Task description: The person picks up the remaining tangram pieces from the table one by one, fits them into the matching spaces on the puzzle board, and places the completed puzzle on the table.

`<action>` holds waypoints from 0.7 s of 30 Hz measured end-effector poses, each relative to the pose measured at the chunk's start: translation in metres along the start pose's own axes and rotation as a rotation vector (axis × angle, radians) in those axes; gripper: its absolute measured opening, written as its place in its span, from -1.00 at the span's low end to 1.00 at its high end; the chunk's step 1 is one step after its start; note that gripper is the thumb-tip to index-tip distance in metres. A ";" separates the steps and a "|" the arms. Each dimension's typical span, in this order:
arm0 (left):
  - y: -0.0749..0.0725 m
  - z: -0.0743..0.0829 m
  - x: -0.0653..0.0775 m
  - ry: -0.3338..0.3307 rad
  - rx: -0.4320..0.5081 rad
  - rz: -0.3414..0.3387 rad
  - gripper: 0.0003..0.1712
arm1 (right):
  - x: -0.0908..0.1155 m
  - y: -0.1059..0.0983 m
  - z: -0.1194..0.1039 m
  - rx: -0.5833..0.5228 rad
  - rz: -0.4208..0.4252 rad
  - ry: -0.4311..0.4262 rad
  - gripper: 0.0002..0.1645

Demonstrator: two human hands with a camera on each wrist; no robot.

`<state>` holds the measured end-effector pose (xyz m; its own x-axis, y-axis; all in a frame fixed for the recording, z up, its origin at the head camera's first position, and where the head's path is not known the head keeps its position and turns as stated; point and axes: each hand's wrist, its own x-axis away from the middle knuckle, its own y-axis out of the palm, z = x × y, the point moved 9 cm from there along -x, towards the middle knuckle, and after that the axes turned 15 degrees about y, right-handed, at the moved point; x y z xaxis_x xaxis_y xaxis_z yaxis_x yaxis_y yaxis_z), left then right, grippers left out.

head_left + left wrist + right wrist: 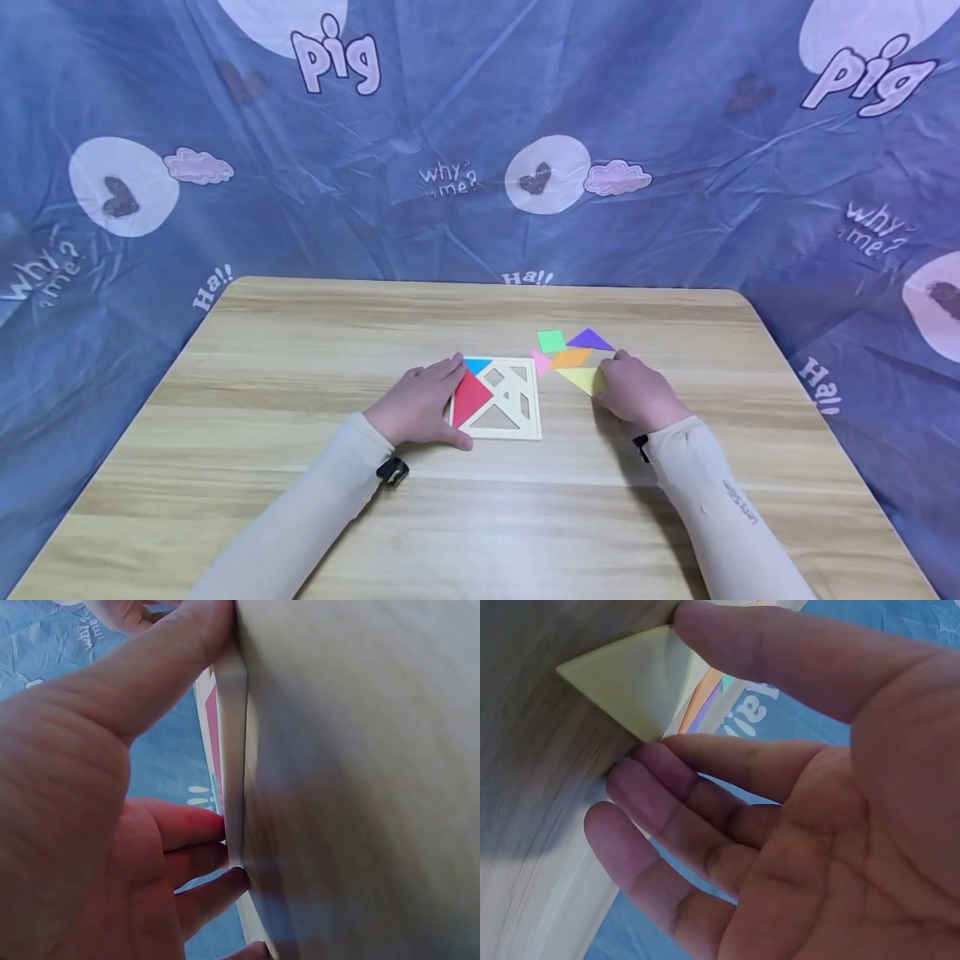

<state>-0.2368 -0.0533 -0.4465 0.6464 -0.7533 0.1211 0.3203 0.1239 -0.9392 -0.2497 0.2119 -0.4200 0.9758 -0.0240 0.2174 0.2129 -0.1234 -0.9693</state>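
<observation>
Yellow triangle: it is at the right side of the pale board (534, 422), well apart from it, with part of it under the right hand (637, 392). I cannot tell whether it lies fully on the bench (300, 350) or is a little raised.
Right hand: thumb and index finger pinch the yellow triangle (582, 378) at its edges; the other fingers are bent loosely near the bench.
Left hand: the left hand (420, 404) is spread along the left side of the pale board, the thumb at the near corner and the fingers at the far one, touching the edge.
Pale board: it lies flat, with a red piece (470, 398) and a blue piece (476, 364) in its left part; several cut-outs show no piece.
Loose pieces: a green square (552, 341), a purple triangle (590, 339), an orange parallelogram (572, 358) and a pink triangle (541, 362) lie close together beyond the yellow one.
Handling of yellow triangle: I judge it light, stiff and rather smooth, so it may slide or turn under a pushing finger; its thin points could chip. Best hold is probably by two opposite edges, away from the sharp tips.
</observation>
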 end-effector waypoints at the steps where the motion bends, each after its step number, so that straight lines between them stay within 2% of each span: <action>1: 0.000 0.000 0.000 0.000 0.003 0.000 0.45 | -0.001 0.001 0.001 0.003 -0.003 0.000 -0.59; 16: 0.002 -0.001 0.001 -0.006 -0.054 -0.016 0.44 | -0.002 0.001 0.003 -0.032 -0.018 0.004 -0.58; 21: -0.002 0.000 0.001 0.017 -0.022 0.005 0.44 | -0.002 0.001 0.003 -0.046 -0.037 0.013 -0.54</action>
<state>-0.2373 -0.0545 -0.4443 0.6357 -0.7639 0.1108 0.3016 0.1138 -0.9466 -0.2517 0.2145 -0.4215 0.9666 -0.0313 0.2543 0.2456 -0.1696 -0.9544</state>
